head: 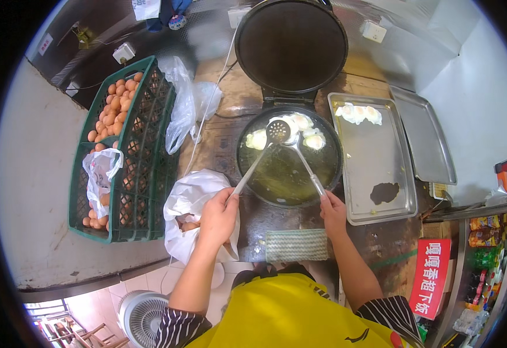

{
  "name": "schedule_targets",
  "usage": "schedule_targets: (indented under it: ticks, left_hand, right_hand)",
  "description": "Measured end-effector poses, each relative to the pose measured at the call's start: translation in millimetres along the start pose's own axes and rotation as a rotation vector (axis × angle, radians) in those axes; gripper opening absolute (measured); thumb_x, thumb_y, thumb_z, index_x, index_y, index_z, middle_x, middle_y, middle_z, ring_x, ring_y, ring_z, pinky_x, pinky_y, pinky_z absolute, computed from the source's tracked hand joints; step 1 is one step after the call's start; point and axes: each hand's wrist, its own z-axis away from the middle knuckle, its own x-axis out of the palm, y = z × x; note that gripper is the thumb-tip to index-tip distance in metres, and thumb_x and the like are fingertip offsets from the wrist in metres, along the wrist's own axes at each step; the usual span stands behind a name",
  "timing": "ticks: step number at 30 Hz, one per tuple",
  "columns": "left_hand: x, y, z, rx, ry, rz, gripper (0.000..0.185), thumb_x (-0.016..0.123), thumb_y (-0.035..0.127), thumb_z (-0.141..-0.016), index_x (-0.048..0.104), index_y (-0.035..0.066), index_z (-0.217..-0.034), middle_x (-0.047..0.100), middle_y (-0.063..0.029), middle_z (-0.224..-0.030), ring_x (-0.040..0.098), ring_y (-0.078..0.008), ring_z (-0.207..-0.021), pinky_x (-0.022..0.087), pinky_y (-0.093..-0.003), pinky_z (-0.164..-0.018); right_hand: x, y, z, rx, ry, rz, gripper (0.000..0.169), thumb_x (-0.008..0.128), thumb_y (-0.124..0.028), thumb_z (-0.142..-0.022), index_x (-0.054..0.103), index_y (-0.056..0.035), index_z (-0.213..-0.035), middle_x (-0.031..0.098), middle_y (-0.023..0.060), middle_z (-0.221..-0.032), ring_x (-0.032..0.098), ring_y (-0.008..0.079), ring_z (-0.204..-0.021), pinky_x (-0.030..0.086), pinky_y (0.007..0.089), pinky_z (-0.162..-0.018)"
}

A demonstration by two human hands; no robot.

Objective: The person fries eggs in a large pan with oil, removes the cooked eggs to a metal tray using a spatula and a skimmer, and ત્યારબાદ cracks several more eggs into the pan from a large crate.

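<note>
My left hand (219,214) grips the handle of a slotted skimmer (278,131), whose perforated round head is over the far half of a round electric griddle (288,182). In my right hand (334,214) is the handle of a second metal utensil (309,167); its head reaches the eggs beside the skimmer and is partly hidden. Several fried eggs (314,139) with white edges lie in oil along the griddle's far side, one egg (257,139) apart at the left. The griddle's dark lid (291,45) stands raised behind.
Right of the griddle, a metal tray (368,165) holds cooked eggs (358,113); another tray (425,135) lies beyond. At left stand a green crate (144,191) of brown eggs (113,108) and a white plastic bag (199,185) containing eggs. A folded cloth (296,245) lies at the front edge.
</note>
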Motion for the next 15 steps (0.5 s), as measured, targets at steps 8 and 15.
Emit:
schedule_targets:
  ticks: [8, 15]
  left_hand:
    - [4.4, -1.1, 2.6, -0.012, -0.004, 0.082, 0.029, 0.057, 0.023, -0.1, 0.069, 0.0, -0.114, 0.065, -0.0141, -0.072, 0.064, -0.0221, -0.068, 0.05, -0.0363, -0.068]
    - [-4.0, -2.9, 0.7, -0.016, 0.033, 0.107, 0.029, 0.057, 0.023, -0.1, 0.069, 0.0, -0.115, 0.066, -0.0143, -0.076, 0.065, -0.0229, -0.071, 0.051, -0.036, -0.07]
  right_hand:
    - [2.2, -25.0, -1.0, -0.15, -0.009, 0.152, 0.03, 0.064, -0.018, -0.102, 0.068, 0.0011, -0.125, 0.049, -0.0092, -0.075, 0.039, -0.0002, -0.059, 0.03, 0.0201, -0.05]
    - [25.3, -44.0, -6.0, -0.124, -0.013, 0.123, 0.031, 0.061, -0.019, -0.103, 0.068, 0.0009, -0.126, 0.048, -0.0095, -0.074, 0.039, -0.0001, -0.059, 0.03, 0.0208, -0.049]
